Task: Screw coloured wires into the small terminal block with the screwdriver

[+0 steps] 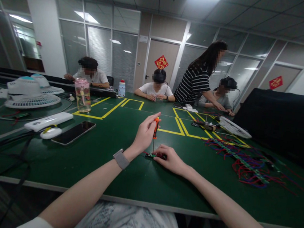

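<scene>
My left hand (147, 130), with a grey watch on its wrist, is closed round the orange and black handle of a screwdriver (156, 129). The screwdriver stands upright, its thin shaft pointing down to a small green circuit board (150, 156) on the table. Whether the tip touches the board or a part on it is too small to tell. Fingers of my right hand (171, 160) pinch the right end of this board and keep it against the tabletop. Reddish wires show at the board's left side and beneath my right fingers.
A bundle of circuit boards with red and blue wires (245, 163) lies to the right, before a black monitor (282, 125). At left are a phone (74, 133), a white mouse (51, 133), a pink-lidded bottle (82, 97) and white fans (33, 95). Several people work across the green table (100, 181).
</scene>
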{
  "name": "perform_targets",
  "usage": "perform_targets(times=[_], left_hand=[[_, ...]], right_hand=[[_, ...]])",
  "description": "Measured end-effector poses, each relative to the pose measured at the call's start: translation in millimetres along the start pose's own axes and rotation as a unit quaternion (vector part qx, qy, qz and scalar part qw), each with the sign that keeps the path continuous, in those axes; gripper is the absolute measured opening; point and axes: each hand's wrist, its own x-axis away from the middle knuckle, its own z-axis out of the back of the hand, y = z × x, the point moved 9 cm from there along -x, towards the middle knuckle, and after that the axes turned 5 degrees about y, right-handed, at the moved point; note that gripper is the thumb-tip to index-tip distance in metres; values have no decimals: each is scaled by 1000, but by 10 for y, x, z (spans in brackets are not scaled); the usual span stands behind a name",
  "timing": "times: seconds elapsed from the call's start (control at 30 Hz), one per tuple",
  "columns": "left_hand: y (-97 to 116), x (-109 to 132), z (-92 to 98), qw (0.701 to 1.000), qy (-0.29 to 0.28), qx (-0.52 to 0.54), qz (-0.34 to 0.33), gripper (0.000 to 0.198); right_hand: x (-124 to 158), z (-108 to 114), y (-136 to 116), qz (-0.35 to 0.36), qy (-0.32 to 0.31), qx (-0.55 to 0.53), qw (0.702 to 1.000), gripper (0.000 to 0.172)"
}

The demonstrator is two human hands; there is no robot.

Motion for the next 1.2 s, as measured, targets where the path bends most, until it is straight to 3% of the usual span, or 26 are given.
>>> perform_targets(times=[0.13, 0.37, 0.77, 1.07, 1.2], left_hand=[[-29, 16, 9, 999, 17, 11, 31, 32], [186, 35, 69, 990, 36, -125, -56, 20], [-66, 10, 13, 1000, 15, 15, 17, 34], [152, 26, 95, 987, 52, -136, -64, 21], [141, 32, 99, 987, 49, -142, -54, 23]], right_hand=[[4, -8, 15, 10, 4, 2, 1000, 15], [8, 5, 4, 10, 10, 3, 1000, 15], [7, 11, -3, 1, 4, -3, 1000, 14], [7, 23, -15, 5, 8, 0, 1000, 15], [3, 22, -18, 8, 10, -1, 1000, 14]])
